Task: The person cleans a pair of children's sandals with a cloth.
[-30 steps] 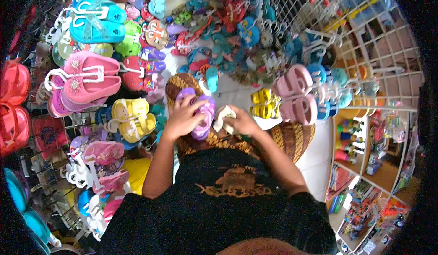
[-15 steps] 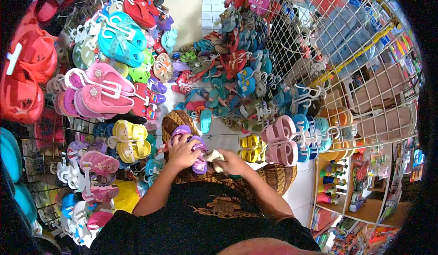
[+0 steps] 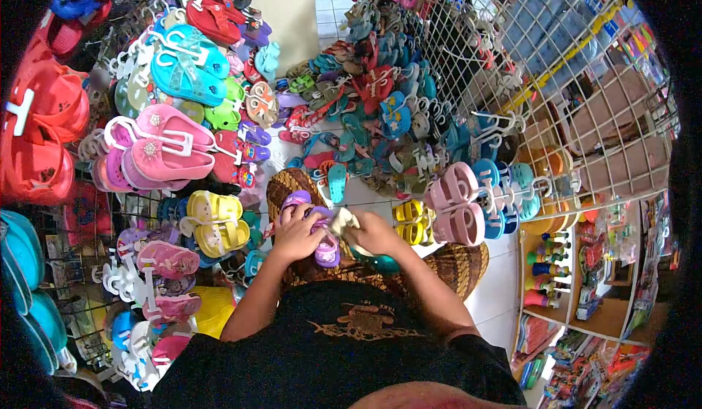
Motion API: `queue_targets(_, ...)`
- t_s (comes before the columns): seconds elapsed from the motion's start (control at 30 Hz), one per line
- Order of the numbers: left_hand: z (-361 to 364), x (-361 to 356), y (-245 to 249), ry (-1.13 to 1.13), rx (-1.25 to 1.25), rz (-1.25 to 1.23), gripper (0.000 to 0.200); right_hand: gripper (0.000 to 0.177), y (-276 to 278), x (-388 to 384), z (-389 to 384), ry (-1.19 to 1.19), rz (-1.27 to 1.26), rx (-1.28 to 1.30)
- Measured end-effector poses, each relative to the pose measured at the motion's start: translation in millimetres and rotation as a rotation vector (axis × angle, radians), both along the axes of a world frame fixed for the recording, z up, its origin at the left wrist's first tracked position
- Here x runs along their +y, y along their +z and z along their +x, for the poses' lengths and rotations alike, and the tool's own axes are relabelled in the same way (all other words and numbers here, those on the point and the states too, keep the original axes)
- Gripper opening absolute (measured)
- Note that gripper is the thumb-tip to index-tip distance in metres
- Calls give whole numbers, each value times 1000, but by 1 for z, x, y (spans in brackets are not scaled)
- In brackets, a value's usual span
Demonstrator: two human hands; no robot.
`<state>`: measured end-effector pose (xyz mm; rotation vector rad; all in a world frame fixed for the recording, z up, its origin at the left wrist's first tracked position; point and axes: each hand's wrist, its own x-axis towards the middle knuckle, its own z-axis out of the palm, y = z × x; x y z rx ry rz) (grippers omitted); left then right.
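Observation:
Over my lap, my left hand (image 3: pixel 298 235) is closed on a pair of purple sandals (image 3: pixel 328 252), its fingers lying across their tops. My right hand (image 3: pixel 374 233) grips a crumpled cream cloth (image 3: pixel 342 221), which touches the right side of the sandals. Patterned brown trousers (image 3: pixel 457 263) show beneath both hands. Something dark green (image 3: pixel 376 263) lies under my right hand; I cannot make out what it is.
Pink shoes (image 3: pixel 172 142) and yellow sandals (image 3: pixel 218 222) hang on the left rack. Pale pink sandals (image 3: pixel 455 204) hang from the wire grid (image 3: pixel 468 58) at right. Many sandals (image 3: pixel 351 127) are heaped on the tiled floor ahead. A toy shelf (image 3: pixel 578 277) stands at lower right.
My right hand and the cloth have moved up and slightly left against the sandals. More of the green thing shows below. The whole view has shifted slightly.

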<state>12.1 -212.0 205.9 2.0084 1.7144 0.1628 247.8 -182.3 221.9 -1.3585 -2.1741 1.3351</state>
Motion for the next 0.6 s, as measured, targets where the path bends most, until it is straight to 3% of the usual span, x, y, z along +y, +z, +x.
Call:
queue_targets(0.1, -4, 1, -8, -27, -11, -14, 47, 43, -16, -13, -16, -66, -69, 198)
queue_targets(0.2, -5, 2, 0, -87, 9, -58, 49, 44, -39, -15, -2, 5, -175, 167)
queue_targets(0.27, -5, 5, 11, -72, -20, -94, 50, 43, -21, -4, 14, 60, -258, 101)
queue_targets(0.37, -13, 9, 13, -81, -52, -90, 52, 42, 2, 8, 29, -23, -170, 30)
queue_targets(0.43, -16, 11, 11, -111, -72, -69, 52, 46, -20, 11, 37, -172, -213, 299)
queue_targets(0.5, -12, 11, 26, -70, -41, -73, 43, 46, -26, 5, 35, -325, -57, 149)
queue_targets(0.53, -4, 14, 49, -37, 55, -138, 45, 45, -8, 3, 29, -303, -150, 349)
queue_targets(0.6, -1, 21, 55, -98, 173, -42, 45, 44, -3, -2, 21, -324, -194, 378)
